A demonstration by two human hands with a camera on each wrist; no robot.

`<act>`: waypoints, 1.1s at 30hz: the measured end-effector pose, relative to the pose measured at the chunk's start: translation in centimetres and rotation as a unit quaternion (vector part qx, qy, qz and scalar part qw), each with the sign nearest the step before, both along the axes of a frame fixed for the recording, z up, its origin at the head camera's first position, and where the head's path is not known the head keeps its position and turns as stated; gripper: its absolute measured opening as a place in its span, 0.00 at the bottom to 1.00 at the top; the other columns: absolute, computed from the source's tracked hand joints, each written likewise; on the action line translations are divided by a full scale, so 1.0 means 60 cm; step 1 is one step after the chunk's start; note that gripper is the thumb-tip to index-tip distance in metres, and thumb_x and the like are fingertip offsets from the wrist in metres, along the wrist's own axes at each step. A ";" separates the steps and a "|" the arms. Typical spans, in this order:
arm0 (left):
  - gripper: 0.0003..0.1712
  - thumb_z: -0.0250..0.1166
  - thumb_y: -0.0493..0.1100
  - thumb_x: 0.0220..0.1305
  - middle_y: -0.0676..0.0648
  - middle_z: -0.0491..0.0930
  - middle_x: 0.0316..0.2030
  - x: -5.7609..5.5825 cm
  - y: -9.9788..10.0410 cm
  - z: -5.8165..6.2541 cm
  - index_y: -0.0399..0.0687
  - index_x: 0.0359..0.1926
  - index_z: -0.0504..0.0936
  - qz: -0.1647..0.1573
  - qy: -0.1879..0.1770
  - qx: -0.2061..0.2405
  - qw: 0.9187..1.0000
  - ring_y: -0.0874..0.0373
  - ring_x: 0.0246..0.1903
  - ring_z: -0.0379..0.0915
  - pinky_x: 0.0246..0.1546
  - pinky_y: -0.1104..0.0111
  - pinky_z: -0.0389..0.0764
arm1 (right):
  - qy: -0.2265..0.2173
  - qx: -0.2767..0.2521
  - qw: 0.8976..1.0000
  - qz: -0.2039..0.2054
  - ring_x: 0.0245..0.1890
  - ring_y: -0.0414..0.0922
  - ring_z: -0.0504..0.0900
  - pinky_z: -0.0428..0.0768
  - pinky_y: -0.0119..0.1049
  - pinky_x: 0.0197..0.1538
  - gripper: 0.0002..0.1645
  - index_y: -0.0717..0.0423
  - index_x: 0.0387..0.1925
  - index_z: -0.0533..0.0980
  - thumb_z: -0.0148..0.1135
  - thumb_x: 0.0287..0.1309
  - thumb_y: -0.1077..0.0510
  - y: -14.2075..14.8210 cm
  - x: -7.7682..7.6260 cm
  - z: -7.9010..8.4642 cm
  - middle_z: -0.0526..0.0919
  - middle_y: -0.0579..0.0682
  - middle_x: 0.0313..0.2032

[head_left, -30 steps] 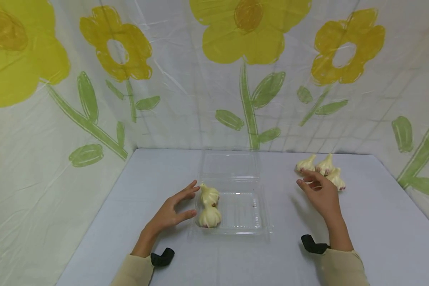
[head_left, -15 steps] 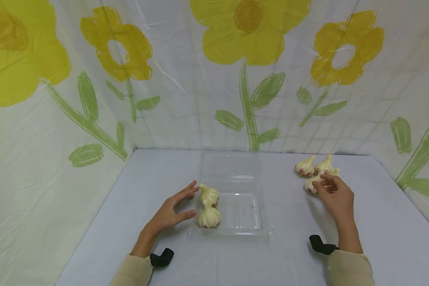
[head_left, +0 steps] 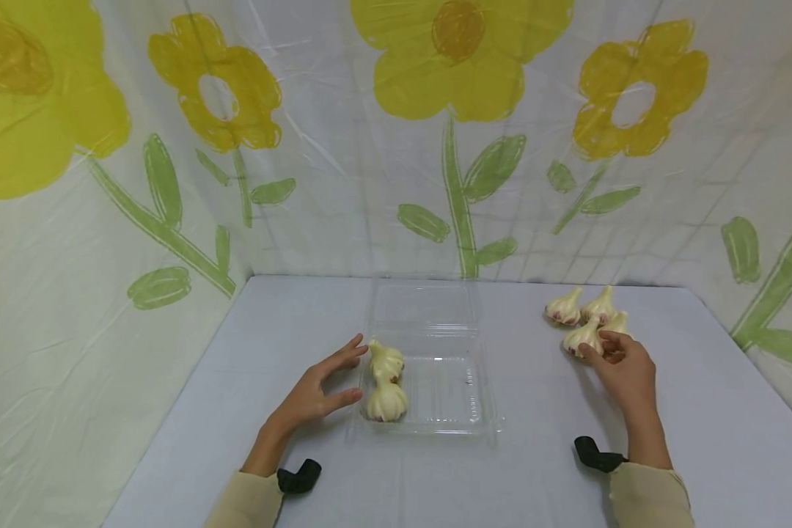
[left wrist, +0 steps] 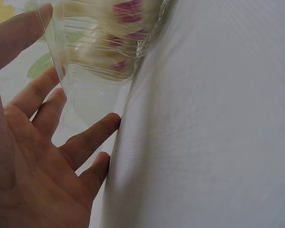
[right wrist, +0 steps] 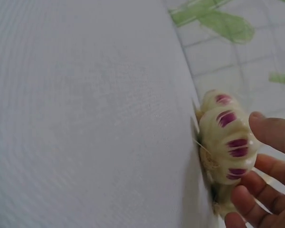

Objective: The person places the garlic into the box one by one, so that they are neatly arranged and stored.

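The left hand (head_left: 312, 392), fingers spread, is beside a clear plastic hinged box (head_left: 445, 389) with 2 cream garlic bulbs (head_left: 386, 403). Toward the far right corner of the white table (head_left: 290, 315), 1 cream, purple-streaked garlic bulb (head_left: 577, 339) stands stem up, just left of the nearer, right hand (head_left: 628, 372), its thumb and fingers parted; 3 more bulbs (head_left: 563, 309) sit behind.

The head view looks forward and down across the table (head_left: 501, 477); close left- and right-wrist views share its centre and right-side garlic bulbs (head_left: 387, 403).
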State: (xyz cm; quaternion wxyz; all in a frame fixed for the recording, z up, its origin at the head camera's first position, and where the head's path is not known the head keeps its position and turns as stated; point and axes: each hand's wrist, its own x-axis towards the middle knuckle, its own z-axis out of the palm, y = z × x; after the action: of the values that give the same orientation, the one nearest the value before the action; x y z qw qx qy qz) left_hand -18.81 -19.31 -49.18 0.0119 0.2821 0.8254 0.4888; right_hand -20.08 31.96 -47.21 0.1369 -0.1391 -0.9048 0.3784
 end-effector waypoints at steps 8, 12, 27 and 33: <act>0.39 0.71 0.42 0.64 0.47 0.56 0.80 0.001 0.000 0.000 0.50 0.75 0.68 0.001 0.000 -0.004 1.000 0.40 0.67 0.72 0.68 0.35 0.63 | 0.007 0.019 1.000 0.023 0.34 0.32 0.73 0.68 0.19 0.34 0.36 0.68 0.63 0.75 0.69 0.64 0.46 0.003 -0.002 -0.005 0.81 0.66 0.52; 0.39 0.71 0.42 0.64 0.47 0.56 0.80 0.002 0.000 0.001 0.50 0.74 0.69 0.003 0.001 -0.006 1.000 0.40 0.67 0.72 0.68 0.36 0.64 | -0.005 0.024 0.999 0.037 0.37 0.42 0.78 0.70 0.22 0.33 0.39 0.70 0.65 0.72 0.67 0.65 0.44 0.004 -0.002 -0.008 0.81 0.68 0.54; 0.38 0.71 0.43 0.65 0.48 0.56 0.80 0.000 -0.001 -0.003 0.47 0.74 0.68 0.004 0.002 -0.006 1.000 0.41 0.68 0.72 0.70 0.47 0.68 | -0.063 0.004 0.997 0.046 0.53 0.62 0.80 0.74 0.30 0.36 0.44 0.64 0.71 0.67 0.63 0.67 0.38 0.001 0.000 -0.008 0.77 0.71 0.61; 0.38 0.71 0.43 0.65 0.49 0.56 0.80 0.001 -0.001 -0.003 0.46 0.74 0.68 0.004 -0.001 -0.006 1.000 0.41 0.69 0.71 0.71 0.48 0.68 | -0.064 0.006 0.997 0.050 0.53 0.61 0.80 0.74 0.30 0.36 0.44 0.64 0.71 0.67 0.63 0.67 0.38 0.002 0.000 -0.007 0.78 0.70 0.61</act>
State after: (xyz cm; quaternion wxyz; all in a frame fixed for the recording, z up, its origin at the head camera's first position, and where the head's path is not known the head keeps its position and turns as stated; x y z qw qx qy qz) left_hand -18.78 -19.36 -49.34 0.0122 0.2780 0.8295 0.4842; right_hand -20.06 32.09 -47.60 0.0608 -0.1169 -0.9196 0.3701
